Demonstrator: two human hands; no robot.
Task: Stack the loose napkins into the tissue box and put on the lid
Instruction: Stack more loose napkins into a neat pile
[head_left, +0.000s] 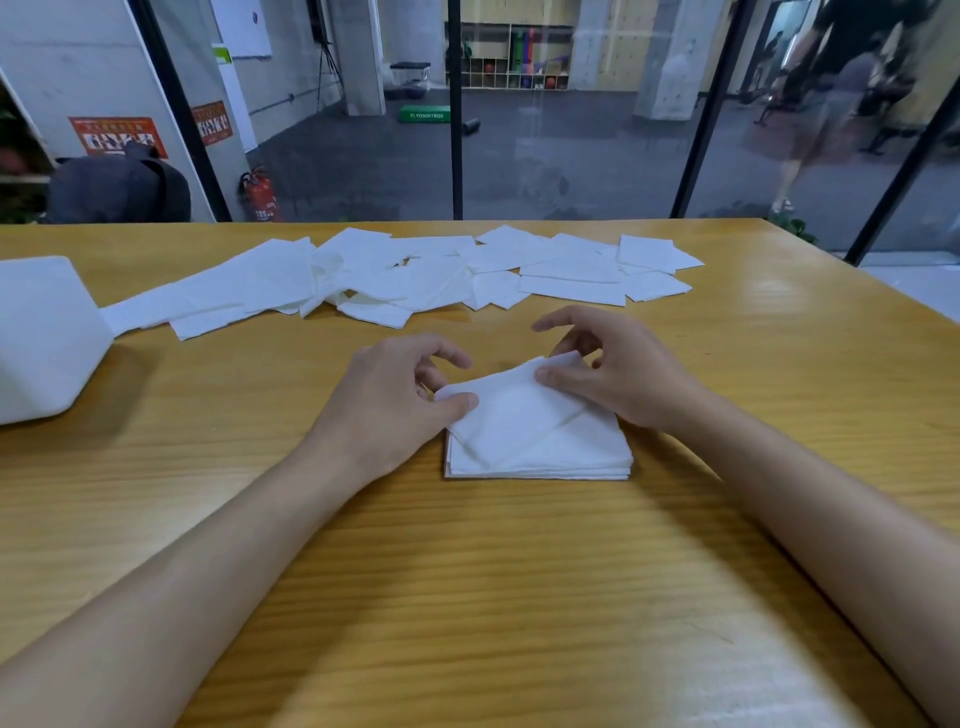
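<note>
**While the loose napkins (415, 275) wait across the table (519, 597): stacking step**

My left hand (395, 400) and right hand (618, 374) each pinch a corner of the top napkin (519, 410), skewed on the stack (540, 465) in front of me. White box (41, 338) sits far left. Next, I reckon: twist it flush, let go, fetch another.

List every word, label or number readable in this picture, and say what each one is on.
"PLYOSOFTBOX": on the green box on the floor beyond the glass.
Orange posters on the wall: print too blurred to read.
Fire extinguisher: label too small to read.
Loose napkins and white box: no print visible.
</note>
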